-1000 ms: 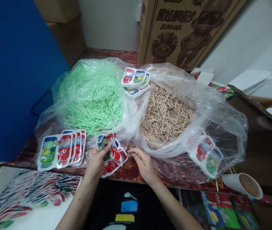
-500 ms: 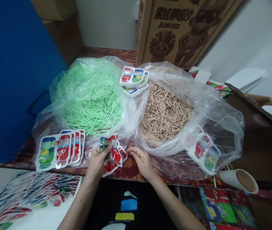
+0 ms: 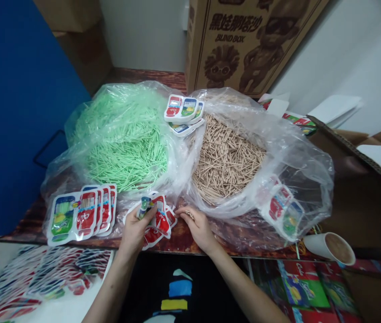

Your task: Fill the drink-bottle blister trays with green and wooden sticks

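My left hand is closed on a small printed packet with red and green panels, held upright over several more such packets at the table's front edge. My right hand sits just to its right, fingers pinched on a small bunch of tan sticks beside the packet's opening. Behind my hands lie two clear plastic bags: one heaped with green sticks, one with tan wooden sticks.
Several filled packets are fanned out at the left. Small trays rest between the bags, and more show inside the right bag. A paper cup lies at the right. A "Blind Box" carton stands behind.
Both hands stay at the same spot by the packet; the left hand has tilted it slightly more upright. The view has shifted a little to the right.
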`<action>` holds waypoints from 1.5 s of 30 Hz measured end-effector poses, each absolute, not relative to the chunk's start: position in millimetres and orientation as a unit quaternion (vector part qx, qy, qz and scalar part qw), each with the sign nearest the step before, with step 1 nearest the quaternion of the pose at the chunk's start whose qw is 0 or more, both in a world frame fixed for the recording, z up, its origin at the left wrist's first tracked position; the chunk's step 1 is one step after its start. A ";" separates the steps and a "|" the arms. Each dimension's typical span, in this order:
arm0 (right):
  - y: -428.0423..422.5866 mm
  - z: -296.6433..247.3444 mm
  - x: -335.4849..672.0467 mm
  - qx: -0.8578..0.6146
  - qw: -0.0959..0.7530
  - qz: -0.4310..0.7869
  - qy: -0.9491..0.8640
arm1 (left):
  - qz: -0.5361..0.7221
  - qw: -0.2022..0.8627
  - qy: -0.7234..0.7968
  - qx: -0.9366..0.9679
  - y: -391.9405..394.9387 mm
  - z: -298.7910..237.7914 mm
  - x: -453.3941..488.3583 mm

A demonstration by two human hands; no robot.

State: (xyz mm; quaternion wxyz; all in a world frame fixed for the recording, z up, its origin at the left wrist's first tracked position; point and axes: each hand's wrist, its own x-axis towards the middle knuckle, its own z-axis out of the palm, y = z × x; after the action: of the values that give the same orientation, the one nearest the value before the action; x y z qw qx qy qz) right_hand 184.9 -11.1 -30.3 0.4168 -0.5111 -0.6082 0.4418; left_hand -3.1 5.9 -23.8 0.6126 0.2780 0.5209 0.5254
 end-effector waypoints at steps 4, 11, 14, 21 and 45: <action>-10.0 -29.5 185.1 -0.512 0.415 0.448 -0.604 | 0.502 0.595 0.536 0.327 4.7 -23.5 -3.9; -10.6 -27.2 185.1 -0.506 0.421 0.460 -0.596 | 0.454 0.579 0.543 0.405 -0.4 -26.7 -5.7; -6.4 -14.6 190.3 -0.504 0.429 0.491 -0.567 | 0.432 0.571 0.543 0.439 -1.6 -28.2 -4.4; 32.1 34.3 199.3 -0.355 0.588 0.683 -0.249 | 0.405 0.577 0.522 0.481 0.5 -16.7 12.8; 8.4 61.5 201.6 -0.487 0.382 0.421 -0.663 | 0.458 0.532 0.521 0.485 3.8 -17.1 24.9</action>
State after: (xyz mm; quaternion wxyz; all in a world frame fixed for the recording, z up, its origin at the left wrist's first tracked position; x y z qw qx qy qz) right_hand 201.6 8.4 61.5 0.3816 -0.4868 -0.6634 0.4210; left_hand 24.9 3.8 -17.1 0.5324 0.4847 0.5211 0.4584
